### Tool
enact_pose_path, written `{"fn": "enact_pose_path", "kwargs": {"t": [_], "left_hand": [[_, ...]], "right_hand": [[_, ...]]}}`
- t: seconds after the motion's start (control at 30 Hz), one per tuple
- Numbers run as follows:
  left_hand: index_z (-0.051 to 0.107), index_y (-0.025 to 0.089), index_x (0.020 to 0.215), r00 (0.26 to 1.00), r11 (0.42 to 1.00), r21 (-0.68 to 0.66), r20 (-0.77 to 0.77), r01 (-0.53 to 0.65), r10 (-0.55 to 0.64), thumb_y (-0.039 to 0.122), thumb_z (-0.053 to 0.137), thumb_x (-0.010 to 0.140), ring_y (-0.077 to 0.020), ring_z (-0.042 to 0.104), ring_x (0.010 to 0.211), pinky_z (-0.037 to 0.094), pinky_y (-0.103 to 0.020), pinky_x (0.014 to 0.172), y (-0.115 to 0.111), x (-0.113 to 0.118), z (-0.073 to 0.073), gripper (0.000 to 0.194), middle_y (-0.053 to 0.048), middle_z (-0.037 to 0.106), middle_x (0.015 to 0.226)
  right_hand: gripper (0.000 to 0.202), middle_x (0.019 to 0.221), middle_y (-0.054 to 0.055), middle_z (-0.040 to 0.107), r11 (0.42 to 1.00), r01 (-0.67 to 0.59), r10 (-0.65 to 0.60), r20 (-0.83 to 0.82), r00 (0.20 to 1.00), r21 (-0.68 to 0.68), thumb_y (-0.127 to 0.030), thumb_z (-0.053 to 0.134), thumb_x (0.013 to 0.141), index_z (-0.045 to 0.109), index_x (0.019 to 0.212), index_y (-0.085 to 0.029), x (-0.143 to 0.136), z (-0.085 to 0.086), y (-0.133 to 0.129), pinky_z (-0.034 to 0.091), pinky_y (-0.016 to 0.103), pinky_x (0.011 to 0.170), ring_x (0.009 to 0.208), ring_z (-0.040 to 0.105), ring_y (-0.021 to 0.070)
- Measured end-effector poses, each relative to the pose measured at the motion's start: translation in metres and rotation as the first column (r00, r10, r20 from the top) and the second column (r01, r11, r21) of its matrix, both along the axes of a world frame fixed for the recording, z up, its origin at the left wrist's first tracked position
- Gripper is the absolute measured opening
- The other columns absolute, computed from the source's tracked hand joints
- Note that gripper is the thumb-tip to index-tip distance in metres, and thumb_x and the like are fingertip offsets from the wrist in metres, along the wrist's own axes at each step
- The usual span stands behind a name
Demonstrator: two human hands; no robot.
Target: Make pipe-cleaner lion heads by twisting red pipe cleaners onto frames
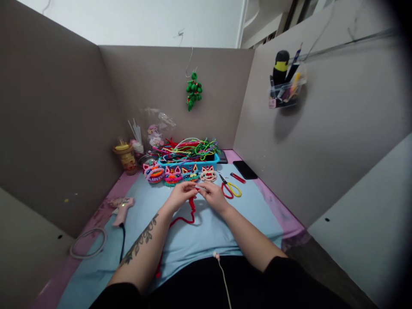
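Left fingers: the left hand [183, 195] has its fingers curled and tips drawn together, pinching the upper part of a red chenille strand [192, 205].
Right fingers: the right hand [214, 196] is bent inward, its tips meeting the left ones; whether they grip the strand cannot be told.
Red strand: located below the joined fingertips, bunched at the top, then trailing near and left, past the left forearm.
State of work: judged incomplete; a long loose length remains unshaped, and the form in the fingers is hidden.
Completed pieces: four chenille animal heads [173, 176] in a row just beyond the hands, with ears and faces formed; judged finished or nearly so.
Scissors: the red-and-yellow-handled scissors [237, 190] lie right of the hands, near them, blades pointing far.
Cutter and phone: a red utility knife [238, 177], then a black smartphone [245, 170], farther right.
Stock: a blue basket [206, 163] behind the heads, heaped with mixed chenille stems [193, 150].
Left side: a pink glue gun [121, 213], green light showing, lies well apart from the hands.
Obstructions: the heads stand between the hands and the basket; the strand's trailing part passes close to the left forearm and could snag.
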State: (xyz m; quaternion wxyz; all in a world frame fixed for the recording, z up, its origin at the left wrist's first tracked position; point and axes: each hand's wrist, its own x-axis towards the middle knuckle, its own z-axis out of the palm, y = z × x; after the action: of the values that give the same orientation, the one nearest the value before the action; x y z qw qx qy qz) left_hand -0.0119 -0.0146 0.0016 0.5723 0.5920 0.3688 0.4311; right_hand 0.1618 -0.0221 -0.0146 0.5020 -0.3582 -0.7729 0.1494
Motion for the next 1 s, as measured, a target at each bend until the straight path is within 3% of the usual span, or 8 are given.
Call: {"fn": "enact_pose_path", "kwargs": {"t": [0.13,0.23,0.3,0.4,0.5,1.0], "left_hand": [[0.068,0.012,0.086,0.978,0.972,0.116,-0.013,-0.203,0.206,0.031,0.071,0.066,-0.0162,0.061,0.066,0.047,-0.028,0.064,0.002,-0.003,0.005,0.028,-0.007,0.068,0.075],[0.071,0.015,0.085,0.968,0.953,0.175,-0.001,-0.248,0.252,0.028,0.070,0.065,-0.0180,0.061,0.072,0.047,-0.029,0.069,0.000,-0.005,0.012,0.024,-0.007,0.069,0.079],[0.072,0.016,0.086,0.964,0.941,0.218,0.002,-0.260,0.266,0.026,0.070,0.065,-0.0191,0.061,0.077,0.046,-0.029,0.073,-0.001,-0.006,0.014,0.022,-0.007,0.069,0.083],[0.072,0.018,0.087,0.955,0.911,0.310,-0.027,-0.272,0.294,0.024,0.069,0.066,-0.0194,0.060,0.084,0.045,-0.029,0.078,-0.002,-0.007,0.015,0.022,-0.007,0.068,0.088],[0.072,0.019,0.087,0.953,0.893,0.371,-0.062,-0.254,0.297,0.025,0.067,0.068,-0.0193,0.060,0.086,0.045,-0.029,0.079,0.000,-0.008,0.013,0.021,-0.007,0.067,0.090],[0.068,0.013,0.088,0.985,0.985,0.074,0.075,-0.159,0.153,0.034,0.069,0.068,-0.0135,0.058,0.064,0.045,-0.026,0.063,-0.002,-0.004,0.014,0.029,-0.005,0.066,0.073]], "right_hand": [[0.040,0.114,0.009,0.055,0.991,0.133,-0.131,0.106,0.986,-0.009,-0.031,0.041,0.089,0.046,0.128,-0.023,0.009,0.003,0.001,0.047,0.035,0.080,0.096,0.057,0.0212],[0.047,0.110,0.010,0.055,0.981,0.196,-0.192,0.140,0.971,-0.015,-0.034,0.040,0.088,0.036,0.134,-0.021,0.018,0.003,0.001,0.047,0.034,0.077,0.095,0.056,0.0225],[0.041,0.102,0.008,0.058,0.973,0.229,-0.224,0.150,0.963,-0.020,-0.032,0.039,0.088,0.042,0.127,-0.020,0.021,0.002,0.000,0.047,0.032,0.072,0.090,0.057,0.0216],[0.023,0.092,0.005,0.060,0.964,0.267,-0.265,0.161,0.951,0.005,-0.026,0.038,0.089,0.056,0.103,-0.022,0.021,0.002,-0.002,0.045,0.029,0.070,0.083,0.057,0.0196],[0.016,0.085,0.005,0.059,0.970,0.232,-0.239,0.135,0.961,0.067,-0.024,0.042,0.087,0.058,0.086,-0.021,0.020,0.003,-0.002,0.044,0.030,0.073,0.081,0.055,0.0192],[0.014,0.087,0.007,0.060,0.970,0.173,-0.191,0.093,0.977,0.170,-0.020,0.044,0.086,0.058,0.089,-0.020,0.019,-0.004,0.003,0.045,0.036,0.080,0.087,0.055,0.0211]]}}
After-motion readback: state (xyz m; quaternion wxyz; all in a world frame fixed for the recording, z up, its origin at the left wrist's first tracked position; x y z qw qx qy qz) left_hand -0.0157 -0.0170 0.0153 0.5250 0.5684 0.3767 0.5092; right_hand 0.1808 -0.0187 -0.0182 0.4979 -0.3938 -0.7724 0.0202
